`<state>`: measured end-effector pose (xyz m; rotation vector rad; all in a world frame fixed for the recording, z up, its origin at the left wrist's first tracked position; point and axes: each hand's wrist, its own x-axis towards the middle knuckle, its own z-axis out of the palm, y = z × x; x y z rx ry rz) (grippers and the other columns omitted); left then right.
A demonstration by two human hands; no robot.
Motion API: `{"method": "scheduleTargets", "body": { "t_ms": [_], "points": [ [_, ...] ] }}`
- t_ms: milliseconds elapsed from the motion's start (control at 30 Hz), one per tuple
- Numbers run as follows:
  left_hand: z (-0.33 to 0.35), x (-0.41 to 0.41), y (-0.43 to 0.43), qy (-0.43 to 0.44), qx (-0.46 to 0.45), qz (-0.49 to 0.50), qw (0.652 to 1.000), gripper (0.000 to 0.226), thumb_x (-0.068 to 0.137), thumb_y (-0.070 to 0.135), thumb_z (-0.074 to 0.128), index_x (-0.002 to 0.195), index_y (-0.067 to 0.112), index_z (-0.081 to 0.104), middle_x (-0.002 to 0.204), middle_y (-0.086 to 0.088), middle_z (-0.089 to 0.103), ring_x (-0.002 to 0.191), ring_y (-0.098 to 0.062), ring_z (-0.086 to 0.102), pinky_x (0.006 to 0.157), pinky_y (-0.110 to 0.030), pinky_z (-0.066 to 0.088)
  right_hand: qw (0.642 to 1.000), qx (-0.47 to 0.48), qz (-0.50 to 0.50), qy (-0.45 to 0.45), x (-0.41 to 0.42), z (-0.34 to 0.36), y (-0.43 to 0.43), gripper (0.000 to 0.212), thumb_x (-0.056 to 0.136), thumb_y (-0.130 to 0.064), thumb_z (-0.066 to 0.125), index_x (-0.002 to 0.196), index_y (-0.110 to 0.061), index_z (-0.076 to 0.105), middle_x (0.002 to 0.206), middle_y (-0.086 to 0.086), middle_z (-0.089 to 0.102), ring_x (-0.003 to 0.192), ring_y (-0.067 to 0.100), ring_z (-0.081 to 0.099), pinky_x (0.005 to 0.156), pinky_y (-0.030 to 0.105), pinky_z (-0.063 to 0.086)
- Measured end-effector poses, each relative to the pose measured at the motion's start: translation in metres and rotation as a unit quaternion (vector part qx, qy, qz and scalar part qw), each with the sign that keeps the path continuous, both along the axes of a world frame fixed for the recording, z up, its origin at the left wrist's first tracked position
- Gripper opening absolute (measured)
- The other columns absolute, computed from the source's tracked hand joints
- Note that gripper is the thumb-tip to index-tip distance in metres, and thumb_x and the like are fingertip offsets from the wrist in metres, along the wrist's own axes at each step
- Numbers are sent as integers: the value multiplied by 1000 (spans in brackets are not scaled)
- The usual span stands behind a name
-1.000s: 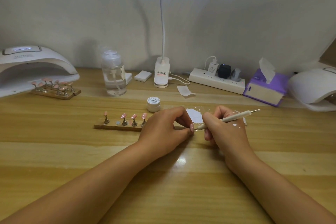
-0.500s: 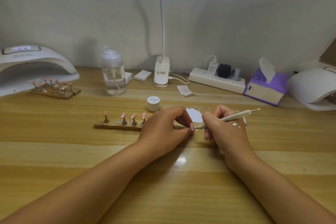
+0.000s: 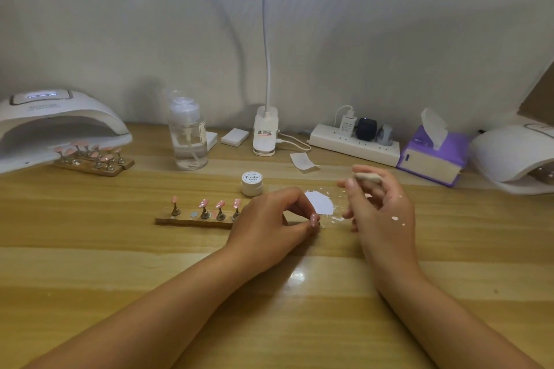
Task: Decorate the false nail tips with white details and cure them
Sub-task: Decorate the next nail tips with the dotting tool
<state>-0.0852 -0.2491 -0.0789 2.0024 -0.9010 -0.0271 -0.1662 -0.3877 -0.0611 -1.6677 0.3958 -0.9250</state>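
Pink false nail tip (image 3: 314,220) sits pinched btwn thumb & fingers of our left hand (image 3: 269,226), low over the wooden table (image 3: 120,263). Our right hand (image 3: 379,213) hangs just right of it, fingers curled round a slim beige dotting tool (image 3: 368,178) lying roughly left-right, w/ the white paint puddle (image 3: 319,206) between both hands. Tool's tip is blurred; we can't tell what's painted on the nail.

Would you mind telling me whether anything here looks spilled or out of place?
Some white paint looks stray. Two white blobs sit on the back of the right hand, which holds the beige dotting stick. Small white flecks lie on the wooden table around the white paint patch, near the pink nail tip pinched in the left hand.
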Motion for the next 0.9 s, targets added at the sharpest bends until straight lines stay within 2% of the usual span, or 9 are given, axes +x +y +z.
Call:
{"method": "scheduleTargets", "body": {
  "t_ms": [133,267,400,500,600,767,833,900],
  "points": [
    [-1,1,0,2,10,7,1000,14,83,34,74,77,39,63,91,29,69,59,6,57,59,-23,40,998,60,13,-13,2,0,-3,21,105,-16,44,115,-19,63,97,-6,74,51,8,62,43,18,47],
    [-1,1,0,0,23,9,1000,11,83,37,73,80,39,63,92,32,68,59,3,57,60,-23,39,996,84,-20,-38,2,-1,-7,9,100,-19,58,106,-24,54,89,3,74,47,6,58,42,17,45],
    [-2,1,-1,1,33,15,999,13,83,36,72,78,41,61,91,31,69,60,9,55,60,-24,37,979,183,-58,-74,4,0,-11,33,91,-23,72,99,-27,40,78,4,67,42,5,55,41,17,44],
    [-3,1,-1,-3,35,15,999,15,83,34,72,76,41,60,90,30,69,62,13,54,59,-21,35,960,259,-64,-84,6,2,-17,30,88,-22,75,108,-17,52,70,-5,67,46,2,56,41,16,46],
    [-4,0,-1,-7,36,18,999,16,83,34,73,76,41,60,89,30,68,62,14,54,58,-19,34,965,252,-43,-65,6,1,-19,16,89,-25,74,96,-12,67,57,-9,62,47,2,53,42,16,46],
    [-5,1,-1,-15,40,22,999,15,83,36,73,77,41,60,89,30,68,65,16,54,57,-15,32,977,207,-39,-24,5,-1,-17,25,97,-28,63,81,-16,47,47,-8,46,40,4,42,36,17,36],
    [-4,1,-1,-18,43,23,999,15,83,36,73,76,41,60,89,30,68,66,16,54,58,-15,32,984,176,-31,5,5,-2,-17,25,100,-26,56,80,-16,46,46,-5,48,40,7,44,36,18,37],
    [-4,1,-1,-20,44,23,999,15,83,35,73,76,41,61,88,30,68,67,17,53,58,-16,32,990,133,-26,30,6,-1,-16,22,102,-25,50,82,-16,50,49,1,57,41,9,51,36,19,39]
  ]
}}
